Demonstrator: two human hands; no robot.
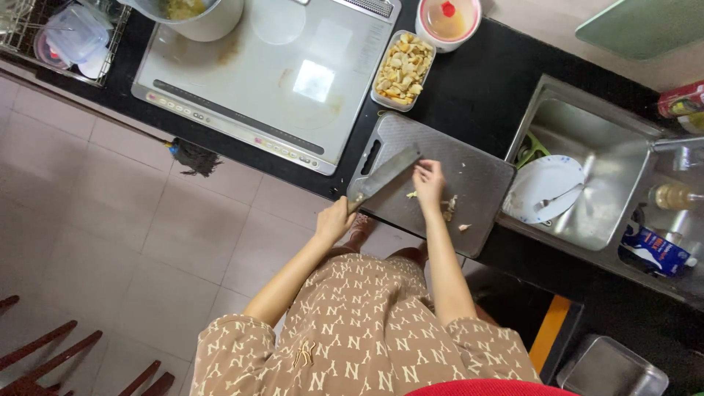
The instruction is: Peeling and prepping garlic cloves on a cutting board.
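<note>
Cleaver (385,176) blade: dull grey metal. Chopping board (477,183): matt grey, speckled, plastic-looking. Countertop (469,88): glossy black, stone-like. Cooktop (279,73): smooth glass, glare seen. Sink (587,125): brushed steel. Plate (543,187): glazed white ceramic. Tub (403,70): clear plastic. Floor (110,220): smooth pale tile. Garment (359,330): soft printed cloth

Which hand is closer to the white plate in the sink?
The right hand. It rests on the cutting board, just beside the sink with the plate. The left hand grips the cleaver, farther away.

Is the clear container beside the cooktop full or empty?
Full: the clear container is heaped to its rim with pale yellow chopped pieces, uncovered, on the black counter.
</note>
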